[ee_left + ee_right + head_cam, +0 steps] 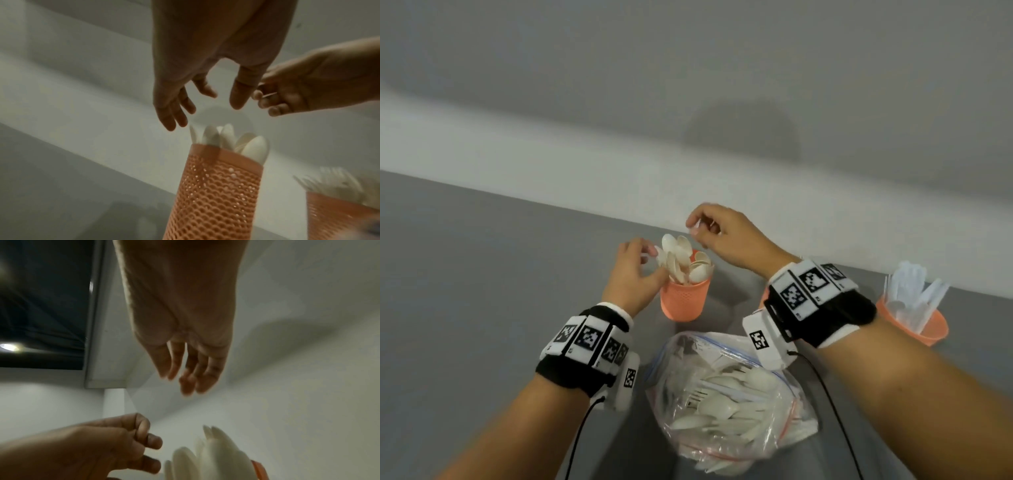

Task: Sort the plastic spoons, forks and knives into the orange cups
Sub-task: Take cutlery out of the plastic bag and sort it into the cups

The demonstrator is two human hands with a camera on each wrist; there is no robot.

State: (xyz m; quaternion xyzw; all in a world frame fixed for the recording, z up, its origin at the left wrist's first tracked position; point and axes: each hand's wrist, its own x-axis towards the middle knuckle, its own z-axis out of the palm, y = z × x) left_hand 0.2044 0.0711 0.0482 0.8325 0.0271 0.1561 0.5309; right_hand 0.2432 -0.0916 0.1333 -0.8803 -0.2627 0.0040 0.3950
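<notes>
An orange mesh cup [683,301] [216,194] stands mid-table, packed with white plastic spoons [681,257] [226,139] [216,456], bowls up. My left hand [650,255] [203,110] hovers at the cup's left side, fingers loosely bent beside the spoon bowls, holding nothing. My right hand [700,229] [180,381] hangs just above and behind the spoons with relaxed fingers; I see nothing held in it. A clear zip bag [729,394] of mixed white cutlery lies in front of the cup, between my forearms.
A second orange cup [924,329] with clear knives [914,291] stands at the far right. A third orange cup [339,216] holding forks [333,181] sits right of the spoon cup, mostly hidden behind my right wrist in the head view. A white wall runs along the table's back edge.
</notes>
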